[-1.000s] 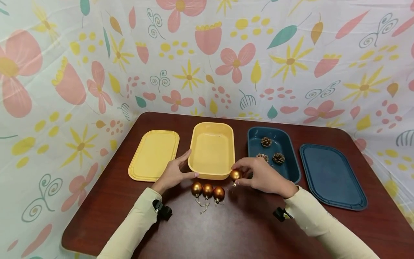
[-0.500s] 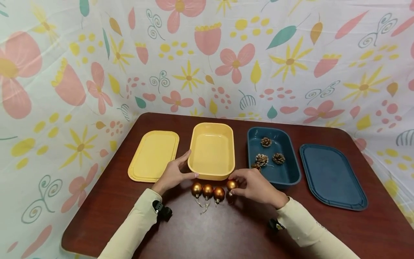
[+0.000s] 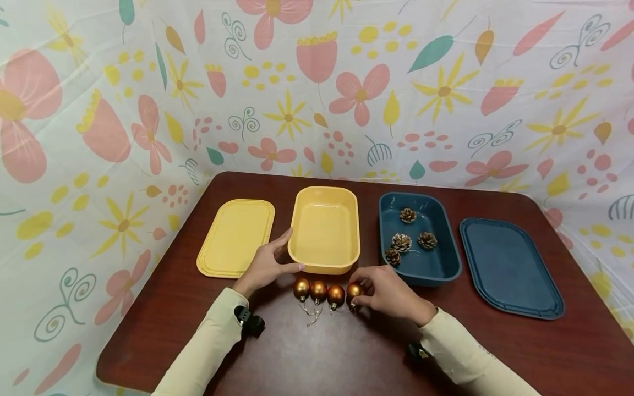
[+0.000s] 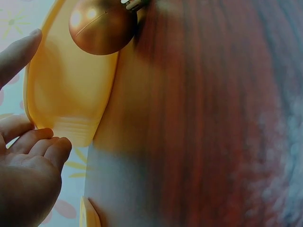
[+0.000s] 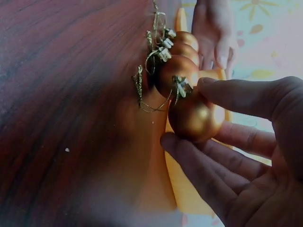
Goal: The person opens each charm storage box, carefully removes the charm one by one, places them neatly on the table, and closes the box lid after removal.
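Observation:
My right hand (image 3: pixel 393 292) pinches a shiny copper-gold Christmas ball (image 5: pixel 196 116) between thumb and fingertips, at the right end of a row of similar balls (image 3: pixel 318 290) lying before the yellow container (image 3: pixel 324 268). Gold string loops hang from their caps, pointing toward me. The left hand (image 3: pixel 267 265) rests against the container's front left corner, thumb along the front wall and fingers at the left side. In the left wrist view, its fingertips (image 4: pixel 59 144) touch the container's edge, and one ball (image 4: pixel 102 26) shows large in front of it.
A blue container (image 3: pixel 446 269) on the right holds several pine cones (image 3: pixel 402 242). A flat blue lid (image 3: pixel 512 267) lies beyond it at the far right, a yellow lid (image 3: pixel 236 236) at the left. A floral cloth (image 3: pixel 317 110) hangs behind the dark wooden table (image 3: pixel 317 363).
My right hand has moved left and toward me with its ball, lowering it to the row's right end. Another pine cone in the blue container has come into view. The left hand stays put.

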The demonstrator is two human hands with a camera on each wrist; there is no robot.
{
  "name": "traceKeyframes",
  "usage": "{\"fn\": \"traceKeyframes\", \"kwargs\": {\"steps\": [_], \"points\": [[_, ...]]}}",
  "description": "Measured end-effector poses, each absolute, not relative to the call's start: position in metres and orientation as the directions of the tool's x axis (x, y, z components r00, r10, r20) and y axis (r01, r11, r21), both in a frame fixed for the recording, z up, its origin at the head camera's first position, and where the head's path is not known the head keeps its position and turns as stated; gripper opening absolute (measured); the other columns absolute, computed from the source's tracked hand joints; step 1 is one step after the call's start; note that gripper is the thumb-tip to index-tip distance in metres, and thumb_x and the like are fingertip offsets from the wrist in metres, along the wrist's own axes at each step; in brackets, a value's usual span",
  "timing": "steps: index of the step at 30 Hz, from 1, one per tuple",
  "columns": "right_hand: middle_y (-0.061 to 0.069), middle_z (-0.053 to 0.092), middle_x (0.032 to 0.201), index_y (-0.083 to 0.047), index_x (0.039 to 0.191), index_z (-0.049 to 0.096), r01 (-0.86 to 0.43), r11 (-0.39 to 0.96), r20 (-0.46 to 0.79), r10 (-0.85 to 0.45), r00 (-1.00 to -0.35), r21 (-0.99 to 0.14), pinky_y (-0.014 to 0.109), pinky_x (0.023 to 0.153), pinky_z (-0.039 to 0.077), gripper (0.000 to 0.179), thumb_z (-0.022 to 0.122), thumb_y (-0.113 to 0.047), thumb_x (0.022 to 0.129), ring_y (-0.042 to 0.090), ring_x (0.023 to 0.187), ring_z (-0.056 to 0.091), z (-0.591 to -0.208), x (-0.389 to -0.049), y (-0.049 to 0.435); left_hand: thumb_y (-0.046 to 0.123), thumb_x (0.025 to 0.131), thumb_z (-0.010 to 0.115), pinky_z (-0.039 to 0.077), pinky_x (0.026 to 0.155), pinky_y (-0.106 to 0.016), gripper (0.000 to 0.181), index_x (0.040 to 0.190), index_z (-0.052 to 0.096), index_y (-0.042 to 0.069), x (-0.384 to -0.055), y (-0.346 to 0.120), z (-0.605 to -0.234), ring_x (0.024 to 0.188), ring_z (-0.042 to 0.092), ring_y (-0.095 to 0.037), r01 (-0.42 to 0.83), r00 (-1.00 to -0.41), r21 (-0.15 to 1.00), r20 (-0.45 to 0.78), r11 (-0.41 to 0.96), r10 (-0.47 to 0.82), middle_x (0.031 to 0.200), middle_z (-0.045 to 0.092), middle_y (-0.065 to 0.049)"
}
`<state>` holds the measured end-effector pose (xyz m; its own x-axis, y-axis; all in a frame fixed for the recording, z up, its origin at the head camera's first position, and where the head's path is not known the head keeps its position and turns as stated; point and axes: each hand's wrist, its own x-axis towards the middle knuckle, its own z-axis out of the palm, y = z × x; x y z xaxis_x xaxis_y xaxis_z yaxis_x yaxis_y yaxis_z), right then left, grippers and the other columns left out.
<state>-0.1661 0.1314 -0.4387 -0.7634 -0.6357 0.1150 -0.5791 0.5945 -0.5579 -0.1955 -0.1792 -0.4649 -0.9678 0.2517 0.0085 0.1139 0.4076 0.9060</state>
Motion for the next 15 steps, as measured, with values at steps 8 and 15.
{"fn": "traceKeyframes", "kwargs": {"steps": [8,15], "points": [[-0.003,0.074,0.087,-0.013,0.097,0.073,-0.581,0.607,0.122,-0.627,-0.769,-0.542,0.023,0.068,0.056,0.024,0.087,-0.015,0.077,0.007,0.074,0.068,-0.444,-0.166,0.131,0.026,0.079,0.087,0.031,0.123,-0.038,0.098,0.158,0.029,0.021,-0.195,-0.179,-0.466,0.151,0.031,-0.015,0.11,-0.968,0.914,0.01,0.391,0.25,0.166,0.026,0.004],[-0.006,0.073,0.089,-0.014,0.096,0.073,-0.627,0.653,0.167,-0.624,-0.763,-0.425,0.027,0.072,0.055,0.027,0.089,-0.02,0.075,0.008,0.079,0.065,-0.45,-0.164,0.128,0.027,0.079,0.087,0.031,0.123,-0.04,0.098,0.158,0.029,0.02,-0.196,-0.18,-0.466,0.152,0.031,-0.017,0.118,-0.967,0.909,0.013,0.4,0.255,0.166,0.026,0.003]]}}
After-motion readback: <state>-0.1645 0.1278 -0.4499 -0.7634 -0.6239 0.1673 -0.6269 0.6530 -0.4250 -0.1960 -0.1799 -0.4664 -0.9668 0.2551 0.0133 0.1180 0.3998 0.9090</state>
